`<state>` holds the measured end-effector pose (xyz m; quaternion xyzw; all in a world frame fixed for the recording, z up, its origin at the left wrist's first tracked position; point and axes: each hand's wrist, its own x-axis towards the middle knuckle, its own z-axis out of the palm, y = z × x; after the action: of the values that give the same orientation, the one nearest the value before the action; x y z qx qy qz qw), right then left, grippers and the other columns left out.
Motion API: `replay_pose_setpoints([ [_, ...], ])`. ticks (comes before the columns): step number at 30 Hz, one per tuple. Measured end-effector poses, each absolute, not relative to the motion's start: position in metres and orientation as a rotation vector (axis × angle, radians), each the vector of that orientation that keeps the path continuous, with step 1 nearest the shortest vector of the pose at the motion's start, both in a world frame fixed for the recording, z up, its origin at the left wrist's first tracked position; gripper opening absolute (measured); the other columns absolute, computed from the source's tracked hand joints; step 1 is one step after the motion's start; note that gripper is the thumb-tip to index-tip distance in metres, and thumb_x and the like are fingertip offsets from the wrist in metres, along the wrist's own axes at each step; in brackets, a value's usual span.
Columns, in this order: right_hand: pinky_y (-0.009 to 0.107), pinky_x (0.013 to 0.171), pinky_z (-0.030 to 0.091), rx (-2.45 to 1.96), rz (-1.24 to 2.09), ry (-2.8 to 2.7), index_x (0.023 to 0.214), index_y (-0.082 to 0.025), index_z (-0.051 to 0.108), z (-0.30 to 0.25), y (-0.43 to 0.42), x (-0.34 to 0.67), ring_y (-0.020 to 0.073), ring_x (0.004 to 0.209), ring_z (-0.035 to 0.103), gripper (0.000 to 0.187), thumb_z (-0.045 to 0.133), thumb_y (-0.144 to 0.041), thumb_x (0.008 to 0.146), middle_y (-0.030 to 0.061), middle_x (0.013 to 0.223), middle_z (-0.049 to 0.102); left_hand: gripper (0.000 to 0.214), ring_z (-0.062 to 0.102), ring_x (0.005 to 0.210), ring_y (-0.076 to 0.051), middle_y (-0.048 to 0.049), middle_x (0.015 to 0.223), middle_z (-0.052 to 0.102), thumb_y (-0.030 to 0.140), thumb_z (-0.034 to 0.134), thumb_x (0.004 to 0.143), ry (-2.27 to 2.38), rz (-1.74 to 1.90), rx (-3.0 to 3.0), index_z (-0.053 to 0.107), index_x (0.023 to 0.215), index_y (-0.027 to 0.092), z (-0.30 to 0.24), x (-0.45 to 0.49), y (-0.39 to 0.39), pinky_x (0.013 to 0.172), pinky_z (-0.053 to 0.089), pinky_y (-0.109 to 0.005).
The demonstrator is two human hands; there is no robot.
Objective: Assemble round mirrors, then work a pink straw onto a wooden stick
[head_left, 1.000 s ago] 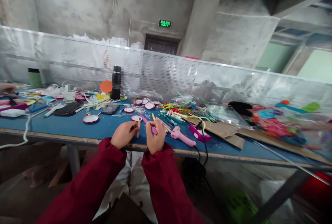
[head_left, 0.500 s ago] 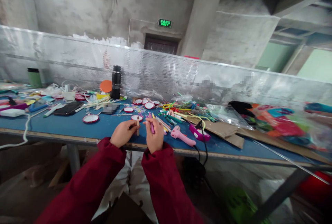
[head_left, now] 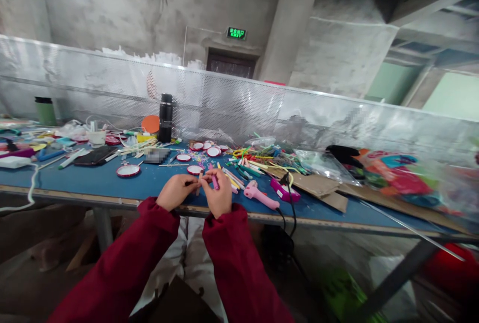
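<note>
My left hand (head_left: 175, 192) pinches a small flat wooden craft stick (head_left: 199, 184) upright between thumb and fingers, above the front edge of the blue table (head_left: 93, 182). Close against it, my right hand (head_left: 220, 197) has a pink-purple marker (head_left: 214, 182) tucked in its curled fingers. The right thumb and fingertip meet the stick; whether they grip anything else there is too small to tell. Just beyond the hands lies a red-rimmed white lid (head_left: 194, 170). Several coloured markers (head_left: 235, 179) are spread right of my right hand.
A pink glue gun (head_left: 262, 196) with a black cable lies at right, beside a purple box (head_left: 285, 191) and cardboard (head_left: 318, 186). A black bottle (head_left: 165, 118) stands behind. Pipe cleaners (head_left: 258, 156), a phone (head_left: 95, 156) and another lid (head_left: 128, 170) also lie there.
My right hand has moved left to the craft stick, and its fingertips now touch it. My left hand still holds the stick. The view has shifted slightly.
</note>
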<state>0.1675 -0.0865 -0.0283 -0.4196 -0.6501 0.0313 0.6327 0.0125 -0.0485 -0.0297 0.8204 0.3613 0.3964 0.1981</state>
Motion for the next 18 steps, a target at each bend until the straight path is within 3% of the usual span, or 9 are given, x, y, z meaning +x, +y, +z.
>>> replay_pose_setpoints([
  [8,0.031,0.077,0.05,-0.97,0.11,-1.509,0.088,-0.025,0.059,-0.034,-0.081,0.168,0.0175,0.076,0.067,0.013,0.068,-0.023,0.079,-0.0033,0.078,0.07,0.023,0.059,0.079,-0.018,-0.0041,0.081,0.069,0.035,0.055,0.088,1.227,1.073,2.466,0.067,0.075,0.02,-0.03,0.012,-0.062,0.07,0.037,-0.027],
  [13,0.029,0.077,0.049,-0.986,0.064,-1.525,0.089,-0.024,0.06,-0.032,-0.082,0.168,0.016,0.074,0.065,0.012,0.066,-0.022,0.079,-0.0039,0.075,0.069,0.028,0.059,0.079,-0.019,-0.0049,0.08,0.069,0.035,0.05,0.091,1.233,1.022,2.471,0.067,0.074,0.02,-0.029,0.012,-0.063,0.07,0.038,-0.028],
  [18,0.03,0.079,0.047,-1.019,-0.028,-1.421,0.093,-0.023,0.06,-0.033,-0.084,0.17,0.0165,0.078,0.064,0.008,0.054,-0.028,0.09,0.0002,0.082,0.071,0.031,0.059,0.078,-0.018,-0.0047,0.081,0.068,0.033,0.048,0.092,1.221,0.992,2.462,0.067,0.072,0.02,-0.029,0.013,-0.062,0.07,0.038,-0.027],
])
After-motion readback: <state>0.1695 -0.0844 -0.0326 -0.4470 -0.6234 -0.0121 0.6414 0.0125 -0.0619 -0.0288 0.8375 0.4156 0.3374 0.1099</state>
